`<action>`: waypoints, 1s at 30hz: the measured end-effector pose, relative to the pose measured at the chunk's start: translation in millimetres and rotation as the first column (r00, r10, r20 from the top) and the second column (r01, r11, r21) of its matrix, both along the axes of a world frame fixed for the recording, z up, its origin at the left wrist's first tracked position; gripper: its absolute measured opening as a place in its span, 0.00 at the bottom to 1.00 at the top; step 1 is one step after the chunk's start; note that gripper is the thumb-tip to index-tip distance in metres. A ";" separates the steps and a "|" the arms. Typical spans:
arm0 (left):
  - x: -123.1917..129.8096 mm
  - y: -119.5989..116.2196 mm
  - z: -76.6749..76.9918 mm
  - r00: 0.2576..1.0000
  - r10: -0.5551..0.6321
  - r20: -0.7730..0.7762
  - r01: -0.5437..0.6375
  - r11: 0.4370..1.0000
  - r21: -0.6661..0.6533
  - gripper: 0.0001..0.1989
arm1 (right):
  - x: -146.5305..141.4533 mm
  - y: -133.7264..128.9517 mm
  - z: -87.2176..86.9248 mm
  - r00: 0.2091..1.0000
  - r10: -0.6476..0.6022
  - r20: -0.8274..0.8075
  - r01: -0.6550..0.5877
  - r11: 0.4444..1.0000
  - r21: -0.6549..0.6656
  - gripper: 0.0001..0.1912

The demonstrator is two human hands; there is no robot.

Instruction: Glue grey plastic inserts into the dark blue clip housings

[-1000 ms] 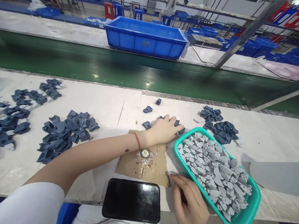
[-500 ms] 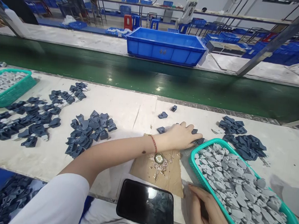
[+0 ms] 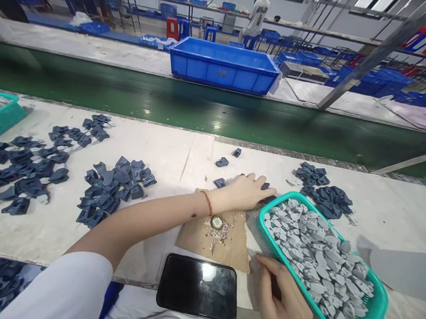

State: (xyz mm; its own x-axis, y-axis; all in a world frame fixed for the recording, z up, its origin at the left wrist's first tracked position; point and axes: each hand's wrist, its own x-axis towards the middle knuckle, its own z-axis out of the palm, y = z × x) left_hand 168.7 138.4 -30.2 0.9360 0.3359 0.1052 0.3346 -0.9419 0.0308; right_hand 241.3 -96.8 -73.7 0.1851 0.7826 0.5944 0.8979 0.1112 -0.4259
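My left hand [image 3: 245,192] reaches palm down across the bench, fingers spread over dark blue plastic pieces [image 3: 265,199] beside the basket's far left corner. What lies under the palm is hidden. My right hand [image 3: 284,296] rests at the near left side of a green basket [image 3: 380,311], thumb and fingers curled together; anything between the fingertips is hidden. Grey plastic pieces [image 3: 315,250] fill much of the basket. Between the hands lies brown cardboard [image 3: 190,244] with a small round container [image 3: 217,222] and shiny spilled residue on it.
A black phone [image 3: 197,288] lies near my lap. Dark blue pieces form piles at left [image 3: 111,187] and right [image 3: 327,200]. Another green basket [image 3: 4,120] stands far left. Beyond the green conveyor belt [image 3: 187,110] is a blue crate [image 3: 223,69]. A person [image 3: 256,16] sits in the background.
The view has shifted slightly right, so things on the bench appear farther left. Both hands stay in nearly the same places, with no visible change in what they hold.
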 end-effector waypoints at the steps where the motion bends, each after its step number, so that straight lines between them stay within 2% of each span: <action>1: 0.6 1.4 2.5 1.000 -0.006 -0.014 0.006 1.000 -0.012 0.22 | 1.0 0.3 -0.2 1.000 0.005 0.009 -0.005 1.000 0.009 0.08; 7: 5.6 9.5 17.2 0.993 -0.026 -0.113 0.015 0.995 -0.097 0.25 | 3.4 0.7 -0.9 1.000 0.013 0.003 -0.013 1.000 -0.011 0.08; 15: 1.5 13.5 16.8 0.991 -0.075 -0.107 0.056 0.984 -0.169 0.28 | -4.1 -0.8 0.4 0.995 -0.037 -0.092 0.033 0.998 -0.046 0.08; 20: 6.9 19.7 21.9 0.985 -0.109 -0.136 0.072 0.966 -0.250 0.25 | -5.2 -1.0 -1.0 0.994 -0.050 -0.102 0.046 0.998 -0.044 0.08; 24: 5.2 22.0 22.9 0.989 -0.113 -0.099 0.077 0.947 -0.313 0.24 | -4.6 -1.6 -2.9 0.994 -0.050 -0.101 0.046 0.998 -0.044 0.08; 26: 2.4 26.3 22.0 0.992 -0.110 -0.059 0.081 0.928 -0.364 0.20 | -4.6 -2.1 -3.6 0.993 -0.053 -0.102 0.048 0.998 -0.049 0.08; 30: -1.7 42.7 22.0 0.995 -0.079 0.066 0.101 0.857 -0.505 0.13 | -4.8 -2.5 -3.8 0.991 -0.054 -0.119 0.049 0.998 -0.046 0.08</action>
